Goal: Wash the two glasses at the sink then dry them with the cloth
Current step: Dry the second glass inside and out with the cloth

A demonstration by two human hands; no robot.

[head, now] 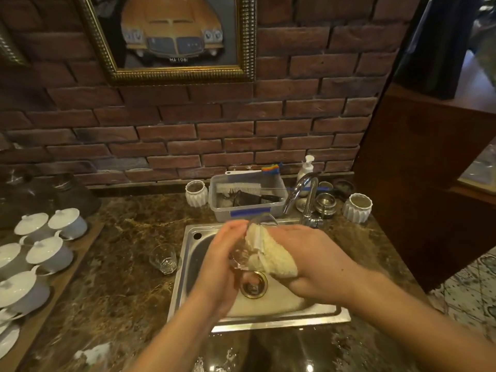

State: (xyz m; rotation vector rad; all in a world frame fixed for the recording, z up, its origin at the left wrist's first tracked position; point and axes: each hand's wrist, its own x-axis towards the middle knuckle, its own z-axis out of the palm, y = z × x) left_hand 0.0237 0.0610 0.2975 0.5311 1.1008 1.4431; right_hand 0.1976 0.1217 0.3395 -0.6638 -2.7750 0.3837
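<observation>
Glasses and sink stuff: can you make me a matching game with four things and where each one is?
Things:
1. glass in the hands
2. second glass
3. cloth
4. scrubbing brush

Places:
A. lying in the grey plastic tub behind the sink
B. standing on the counter left of the sink
C. held by the left hand over the sink
D. gripped by the right hand, pushed against the held glass

Pairs: 1-C, 2-B, 3-D, 4-A
</observation>
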